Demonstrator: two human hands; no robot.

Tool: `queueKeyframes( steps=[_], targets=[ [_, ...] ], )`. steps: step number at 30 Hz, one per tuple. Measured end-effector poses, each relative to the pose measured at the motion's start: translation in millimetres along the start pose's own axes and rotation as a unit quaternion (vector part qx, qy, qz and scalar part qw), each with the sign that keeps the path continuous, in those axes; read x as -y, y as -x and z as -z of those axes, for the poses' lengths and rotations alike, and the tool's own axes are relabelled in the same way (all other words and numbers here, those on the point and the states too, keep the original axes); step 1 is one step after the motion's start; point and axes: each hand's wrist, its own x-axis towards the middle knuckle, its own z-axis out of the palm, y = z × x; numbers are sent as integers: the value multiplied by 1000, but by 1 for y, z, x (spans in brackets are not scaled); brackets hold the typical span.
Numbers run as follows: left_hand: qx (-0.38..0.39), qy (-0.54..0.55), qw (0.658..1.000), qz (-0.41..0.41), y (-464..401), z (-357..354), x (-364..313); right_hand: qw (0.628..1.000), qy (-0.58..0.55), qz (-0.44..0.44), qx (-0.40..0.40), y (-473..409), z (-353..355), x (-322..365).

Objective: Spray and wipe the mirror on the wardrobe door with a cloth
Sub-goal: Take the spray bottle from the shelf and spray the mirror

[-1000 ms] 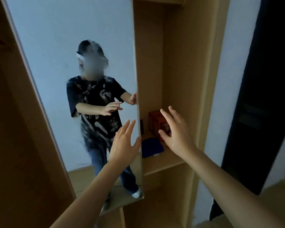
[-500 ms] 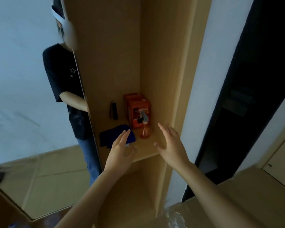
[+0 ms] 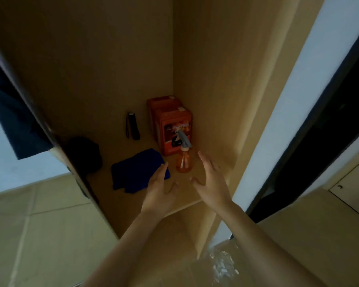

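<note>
Both hands reaching into wardrobe compartment, holding nothing. Left hand (image 3: 159,190): fingers straight and relaxed, fingertips over near edge of blue cloth (image 3: 136,172); contact unclear. Right hand (image 3: 210,180): fingers spread and released, just right of orange spray bottle (image 3: 183,160), not touching. Bottle upright on shelf (image 3: 120,206), directly in front of orange box (image 3: 170,125). Cloth folded flat on shelf, left of bottle. Black flashlight (image 3: 133,126) standing at back. Mirror (image 3: 25,183) on open door at far left.

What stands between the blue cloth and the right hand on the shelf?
In the head view, the orange spray bottle stands between the blue cloth and the right hand.
</note>
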Motion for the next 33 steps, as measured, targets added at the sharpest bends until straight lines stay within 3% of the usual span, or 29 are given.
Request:
queueKeyframes(
  steps=[8, 16, 28, 33],
  targets=[
    [7, 21, 998, 60, -48, -22, 26, 998, -26, -53, 20, -63, -26, -31],
    [-15, 31, 996, 86, -95, -41, 32, 981, -157, -83, 73, -119, -49, -51],
    [-68, 19, 997, 13, -137, -74, 60, 972, -226, -20, 59, -163, -77, -63],
    [-70, -28, 996, 43, -139, -91, 60, 963, -259, -49, 62, -169, -78, -58]
  ],
)
